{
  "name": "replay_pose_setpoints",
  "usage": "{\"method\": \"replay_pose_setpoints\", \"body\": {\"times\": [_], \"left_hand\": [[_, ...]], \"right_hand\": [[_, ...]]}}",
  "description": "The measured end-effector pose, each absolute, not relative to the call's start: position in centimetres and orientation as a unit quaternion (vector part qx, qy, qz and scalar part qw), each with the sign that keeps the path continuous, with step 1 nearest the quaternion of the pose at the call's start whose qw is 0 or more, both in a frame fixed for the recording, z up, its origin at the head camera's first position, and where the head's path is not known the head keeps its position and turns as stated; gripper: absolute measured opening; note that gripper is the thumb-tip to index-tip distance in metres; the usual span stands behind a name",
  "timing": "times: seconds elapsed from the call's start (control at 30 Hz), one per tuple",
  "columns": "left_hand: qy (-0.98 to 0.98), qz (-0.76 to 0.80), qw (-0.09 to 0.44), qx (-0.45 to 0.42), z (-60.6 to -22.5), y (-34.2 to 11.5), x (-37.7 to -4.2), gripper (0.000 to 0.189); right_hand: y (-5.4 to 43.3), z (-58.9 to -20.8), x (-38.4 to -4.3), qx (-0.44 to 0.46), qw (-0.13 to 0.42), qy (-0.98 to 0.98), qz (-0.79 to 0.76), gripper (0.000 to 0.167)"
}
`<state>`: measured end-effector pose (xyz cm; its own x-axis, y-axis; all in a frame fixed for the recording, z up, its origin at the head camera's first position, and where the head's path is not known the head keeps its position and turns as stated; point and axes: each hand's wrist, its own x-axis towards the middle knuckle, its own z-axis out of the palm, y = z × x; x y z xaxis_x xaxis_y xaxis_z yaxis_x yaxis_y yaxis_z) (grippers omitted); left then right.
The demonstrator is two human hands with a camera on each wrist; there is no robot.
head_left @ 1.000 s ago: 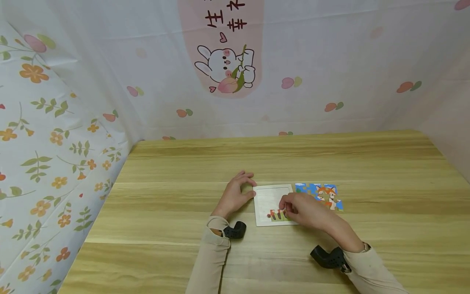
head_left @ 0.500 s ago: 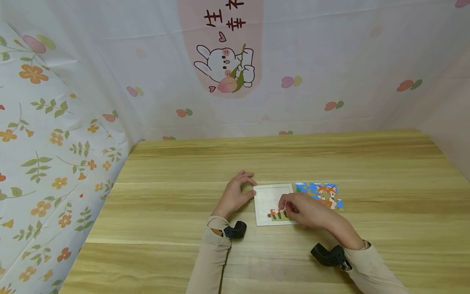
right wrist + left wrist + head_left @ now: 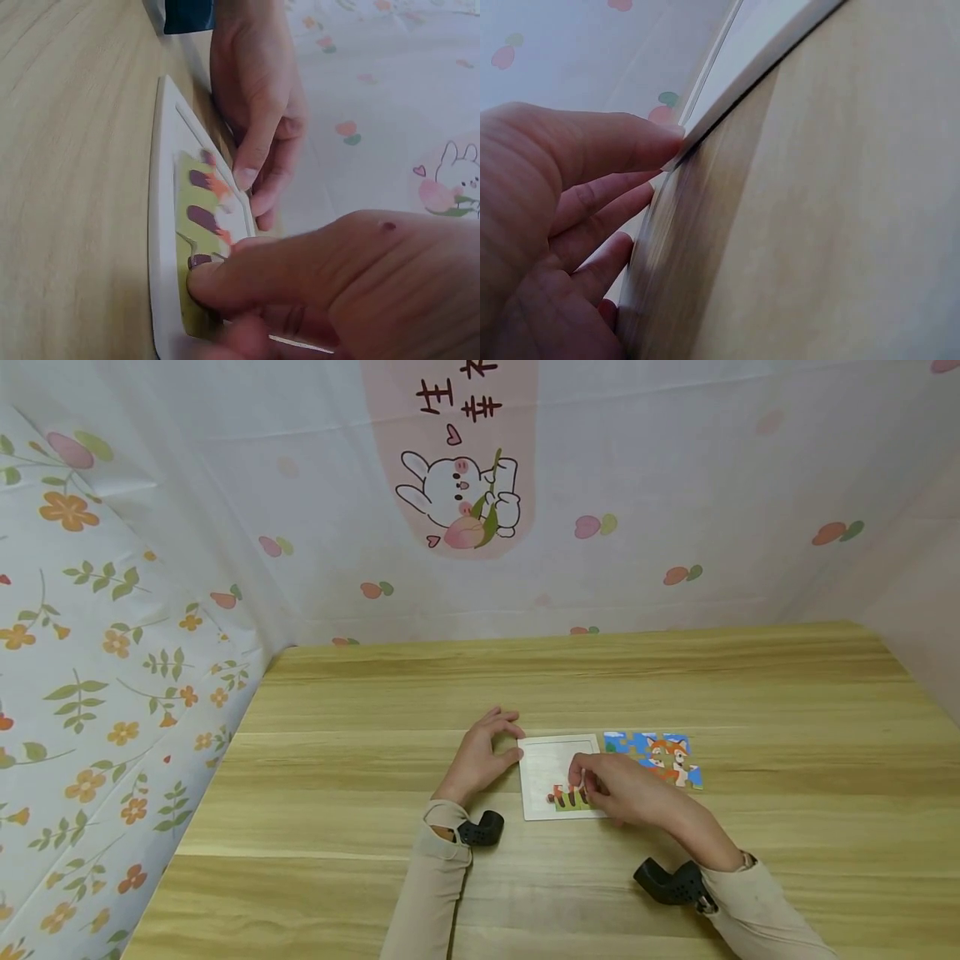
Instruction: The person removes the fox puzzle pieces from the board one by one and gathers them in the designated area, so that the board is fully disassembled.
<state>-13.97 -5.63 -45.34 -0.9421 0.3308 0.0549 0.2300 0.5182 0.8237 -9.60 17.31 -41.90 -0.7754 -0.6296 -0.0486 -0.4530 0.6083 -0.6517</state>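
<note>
A white puzzle tray (image 3: 542,760) lies on the table between both hands. Along its near edge sit joined puzzle pieces (image 3: 564,798) with a green ground and striped orange and dark shapes. My left hand (image 3: 478,758) rests at the tray's left side, thumb and index fingertip touching the rim, the other fingers loosely extended. Over the tray's lower right corner, my right hand (image 3: 628,787) has its fingers curled and pinches a green puzzle piece (image 3: 193,313). The right wrist view has the thumb pressed on this piece beside the joined ones; the hand hides part of it.
More puzzle pieces (image 3: 678,758), with foxes on blue, lie right of the tray, partly behind my right hand. The wooden table (image 3: 337,760) meets a printed cloth (image 3: 637,468) at the back. Black wrist devices (image 3: 482,830) sit on both wrists.
Both hands stay nearly in place over the past second. The right fingertips shift only slightly at the puzzle piece, and the tray keeps its position.
</note>
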Motion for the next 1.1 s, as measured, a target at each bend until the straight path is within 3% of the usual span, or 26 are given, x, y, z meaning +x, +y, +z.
{"method": "replay_pose_setpoints", "body": {"times": [0.33,1.1], "left_hand": [[0.863,0.468,0.033,0.186,-45.41,-5.68,-14.02,0.015],[0.865,0.464,0.033,0.186,-45.44,-5.78,-13.95,0.015]], "right_hand": [[16.74,-42.02,-9.09,-0.303,0.052,0.922,-0.234,0.026],[16.34,-41.30,-8.79,-0.310,0.073,0.916,-0.245,0.025]]}}
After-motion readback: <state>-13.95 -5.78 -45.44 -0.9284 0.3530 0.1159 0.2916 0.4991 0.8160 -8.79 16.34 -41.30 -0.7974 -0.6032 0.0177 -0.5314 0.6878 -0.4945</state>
